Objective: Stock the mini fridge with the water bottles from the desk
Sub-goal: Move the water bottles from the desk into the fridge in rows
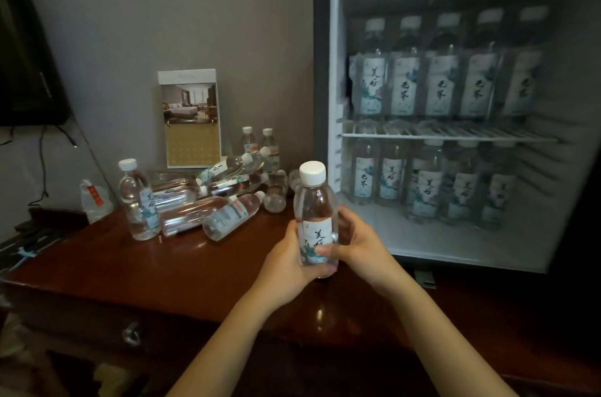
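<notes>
The left hand (286, 261) and right hand (357, 244) are together gripping one upright water bottle (313, 201) by its label, fingers curling round it from both sides, above the desk (162, 266) and just before the open mini fridge (322, 104). Behind, loose bottles (208, 198) are lying heaped on the desk. Inside the fridge, stocked bottles (403, 87) are standing in rows on the wire shelf (448, 136) and below it.
</notes>
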A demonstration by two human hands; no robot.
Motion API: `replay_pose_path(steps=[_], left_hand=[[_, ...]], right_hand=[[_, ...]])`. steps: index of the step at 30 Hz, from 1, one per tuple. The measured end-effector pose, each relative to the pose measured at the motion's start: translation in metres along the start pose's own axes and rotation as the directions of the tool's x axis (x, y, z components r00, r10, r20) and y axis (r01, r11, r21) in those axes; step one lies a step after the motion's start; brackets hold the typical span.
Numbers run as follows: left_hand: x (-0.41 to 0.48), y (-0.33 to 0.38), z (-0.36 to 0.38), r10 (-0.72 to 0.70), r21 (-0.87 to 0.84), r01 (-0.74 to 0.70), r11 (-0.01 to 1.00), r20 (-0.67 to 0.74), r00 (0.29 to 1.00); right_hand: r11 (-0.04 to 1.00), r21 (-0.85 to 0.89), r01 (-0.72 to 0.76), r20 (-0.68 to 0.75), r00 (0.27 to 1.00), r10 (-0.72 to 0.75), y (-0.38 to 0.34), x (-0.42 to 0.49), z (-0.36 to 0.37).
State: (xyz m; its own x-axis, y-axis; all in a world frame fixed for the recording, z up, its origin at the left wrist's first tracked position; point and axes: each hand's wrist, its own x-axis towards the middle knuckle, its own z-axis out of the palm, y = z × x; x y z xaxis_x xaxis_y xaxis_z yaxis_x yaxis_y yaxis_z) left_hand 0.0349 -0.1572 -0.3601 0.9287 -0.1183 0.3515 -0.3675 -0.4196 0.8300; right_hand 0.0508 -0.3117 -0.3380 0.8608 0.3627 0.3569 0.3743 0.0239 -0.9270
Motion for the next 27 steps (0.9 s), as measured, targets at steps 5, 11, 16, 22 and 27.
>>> replay_pose_path(steps=[5,11,16,22,27], left_hand=[[0.022,0.018,0.037,0.058,0.031,-0.059,0.998,0.038,0.998],[0.061,0.037,0.076,0.14,0.029,-0.143,0.989,0.078,0.987],[0.093,0.037,0.103,0.187,-0.044,-0.184,0.982,0.103,0.977],[0.116,0.009,0.123,0.106,-0.059,-0.101,0.993,0.095,0.99],[0.142,0.002,0.132,0.081,0.006,-0.082,0.997,0.089,0.993]], right_hand=[[1.0,-0.024,0.008,-0.125,0.992,-0.011,0.002,-0.015,-0.039],[0.979,-0.195,0.056,-0.319,0.94,-0.118,0.006,-0.013,-0.071],[0.974,-0.227,0.001,-0.411,0.906,-0.097,0.014,0.001,-0.092],[0.976,-0.216,-0.002,-0.438,0.894,-0.096,0.032,0.013,-0.108],[0.968,-0.225,-0.108,-0.523,0.852,-0.027,0.042,0.031,-0.12]])
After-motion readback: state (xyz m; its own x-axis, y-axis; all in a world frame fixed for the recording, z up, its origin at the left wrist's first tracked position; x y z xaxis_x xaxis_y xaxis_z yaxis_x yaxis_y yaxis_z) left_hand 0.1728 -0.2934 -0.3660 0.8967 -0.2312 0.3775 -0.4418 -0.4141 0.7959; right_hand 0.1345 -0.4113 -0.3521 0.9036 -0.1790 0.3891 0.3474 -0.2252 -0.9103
